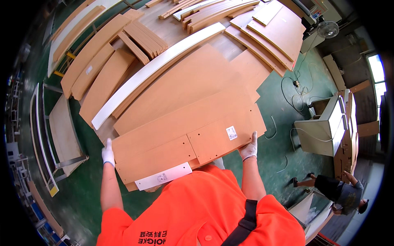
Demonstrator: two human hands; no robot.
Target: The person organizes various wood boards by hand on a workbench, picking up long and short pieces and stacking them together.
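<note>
In front of my body is a layered set of flat brown wooden panels. A shorter panel with a white label lies at its right, beside another drilled panel. A narrow white board rests along the near edge. My left hand, in a white glove, is closed at the left end of the panels. My right hand, gloved too, grips the near right corner, its fingers partly hidden beneath. Just beyond lies a long curved white-faced strip on a wide brown panel.
More brown panels and narrow slats lie at the far left, with stacked boards at the far right. Cables trail over the green floor. A pale cabinet stands right; another person is lower right. A metal-framed rack stands left.
</note>
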